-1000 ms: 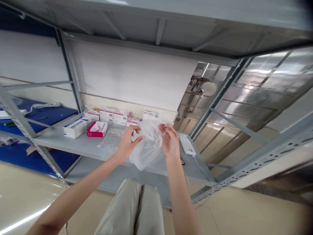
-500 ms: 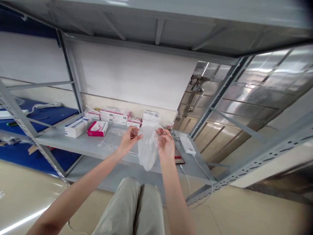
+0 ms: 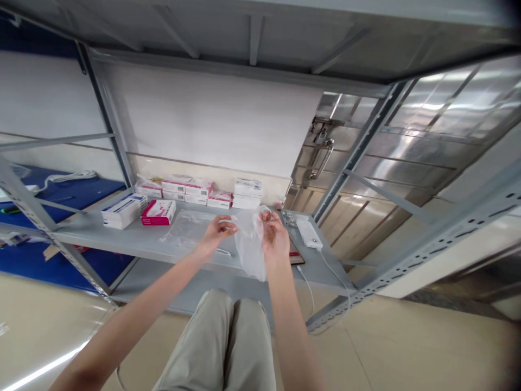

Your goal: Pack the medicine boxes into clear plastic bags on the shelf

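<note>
A thin, whitish see-through plastic bag [image 3: 249, 247] hangs between my hands above the front of the grey shelf. My right hand [image 3: 274, 233] pinches its upper right edge with the fingers curled in. At the bag's upper left edge, my left hand [image 3: 218, 232] has thumb and fingers drawn together on the film. Beneath and left of my left hand lies a flat clear plastic bag [image 3: 185, 228] on the shelf. A pink and white box [image 3: 158, 212] stands beside it, with white and blue boxes [image 3: 124, 210] further left.
Several pink and white boxes [image 3: 186, 188] line the back of the shelf [image 3: 89, 234], beside stacked white boxes [image 3: 247, 194]. To the right are a white power bank-like device [image 3: 309, 234] with a cable [image 3: 334, 267] and a dark red-edged flat item [image 3: 295, 254]. Metal uprights [image 3: 358, 155] flank the shelf.
My left hand has come onto the bag's left edge, and the bag's top is spread wider. The bag hangs slightly further right. The view has shifted a little.
</note>
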Action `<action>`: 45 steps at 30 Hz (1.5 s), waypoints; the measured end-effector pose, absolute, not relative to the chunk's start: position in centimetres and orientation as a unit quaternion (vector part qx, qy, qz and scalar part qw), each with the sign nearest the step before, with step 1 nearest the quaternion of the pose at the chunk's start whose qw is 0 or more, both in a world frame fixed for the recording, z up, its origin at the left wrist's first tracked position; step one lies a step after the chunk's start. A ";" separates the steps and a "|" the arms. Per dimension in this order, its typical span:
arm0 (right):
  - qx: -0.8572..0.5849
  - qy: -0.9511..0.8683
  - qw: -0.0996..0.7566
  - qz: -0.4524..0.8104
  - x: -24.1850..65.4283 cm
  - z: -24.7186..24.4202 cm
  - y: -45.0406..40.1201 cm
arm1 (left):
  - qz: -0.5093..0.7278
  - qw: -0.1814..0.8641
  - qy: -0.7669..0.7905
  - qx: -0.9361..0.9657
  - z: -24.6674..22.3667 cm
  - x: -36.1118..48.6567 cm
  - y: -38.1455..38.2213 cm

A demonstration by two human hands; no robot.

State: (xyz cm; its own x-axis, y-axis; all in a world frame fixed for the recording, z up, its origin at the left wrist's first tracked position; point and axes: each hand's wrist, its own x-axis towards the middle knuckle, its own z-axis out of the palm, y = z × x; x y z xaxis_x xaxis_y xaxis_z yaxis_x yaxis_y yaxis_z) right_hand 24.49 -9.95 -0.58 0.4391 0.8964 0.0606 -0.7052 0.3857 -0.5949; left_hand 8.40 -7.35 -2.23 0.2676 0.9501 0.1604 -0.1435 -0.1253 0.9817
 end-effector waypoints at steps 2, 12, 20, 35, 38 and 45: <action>-0.251 -0.201 0.807 0.496 24.6 -0.7 -10.1 | 0.493 0.529 0.355 0.593 -2.3 8.4 -7.2; -0.251 -0.166 0.826 0.477 24.3 -1.4 -10.3 | 0.469 0.529 0.313 0.635 -2.6 8.6 -7.9; -0.248 -0.178 0.826 0.474 24.4 -1.6 -10.4 | 0.482 0.533 0.327 0.614 -3.9 9.1 -6.9; -0.364 -0.264 0.814 0.366 28.7 -2.7 -11.5 | 0.556 0.457 0.337 0.608 -2.2 5.7 -5.8; -0.455 -0.362 0.731 0.358 32.6 -2.4 -12.8 | 0.571 0.416 0.365 0.607 -1.0 3.3 -4.2; -0.591 -0.544 0.420 0.423 37.5 -2.2 -14.8 | 0.518 0.390 0.385 0.656 -0.4 1.6 -1.8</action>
